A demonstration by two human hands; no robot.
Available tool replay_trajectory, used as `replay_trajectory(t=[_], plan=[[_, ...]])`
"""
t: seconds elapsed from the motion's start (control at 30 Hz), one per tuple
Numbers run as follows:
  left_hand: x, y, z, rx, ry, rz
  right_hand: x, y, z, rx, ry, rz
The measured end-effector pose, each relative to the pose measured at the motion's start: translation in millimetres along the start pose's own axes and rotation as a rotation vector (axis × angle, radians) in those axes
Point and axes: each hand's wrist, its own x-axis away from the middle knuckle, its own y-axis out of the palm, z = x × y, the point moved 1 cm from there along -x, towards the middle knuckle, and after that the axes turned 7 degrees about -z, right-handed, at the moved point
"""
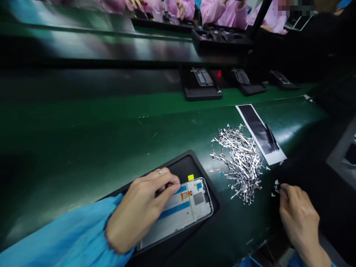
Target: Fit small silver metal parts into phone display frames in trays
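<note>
My left hand (148, 202), a ring on one finger and a blue sleeve at the wrist, hangs over a phone frame (200, 212). Its thumb and forefinger are pressed together; anything between them is hidden. The frame lies in a black tray (191, 161) and shows blue strips, an orange flex piece and a yellow tab (190, 177). At the right table edge, my right hand (300, 217) has its fingertips closed beside a few small white pieces (276, 185). What those fingertips hold, if anything, I cannot make out.
A pile of small silvery strips (241, 163) lies right of the tray. Beyond it is a white sheet with a black panel (257, 129). Further trays with phone frames (203, 77) stand along the back. Across the bench, people in pink sleeves (222, 15) work at black trays.
</note>
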Motion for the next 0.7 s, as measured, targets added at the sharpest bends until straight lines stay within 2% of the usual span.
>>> replay_trajectory(t=[0.07,0.13,0.23,0.3,0.4,0.57,0.7], plan=[[-4.4,6.1,1.3,-0.04,0.051,-0.032,0.0,-7.3,-19.3,-0.053,-0.088,-0.007],[-8.0,13.5,1.2,-0.084,0.118,-0.054,-0.5,-15.2,-48.7,-0.222,-0.241,-0.032],[-10.7,24.8,-0.7,-0.169,0.186,-0.044,-1.7,-19.7,-99.1,-0.425,-0.513,-0.212],[-11.3,30.3,-1.8,-0.222,0.2,-0.022,-2.8,-17.1,-125.5,-0.431,-0.644,-0.227],[-11.6,33.7,-2.5,-0.266,0.223,0.004,-3.9,-8.8,-145.5,-0.413,-0.69,-0.2],[-11.3,28.6,-0.2,-0.276,0.299,0.032,-4.9,-5.9,-148.8,-0.36,-0.75,-0.214],[-6.7,21.6,7.3,-0.205,0.333,0.069,-10.7,-11.9,-151.0,-0.385,-0.656,-0.256]])
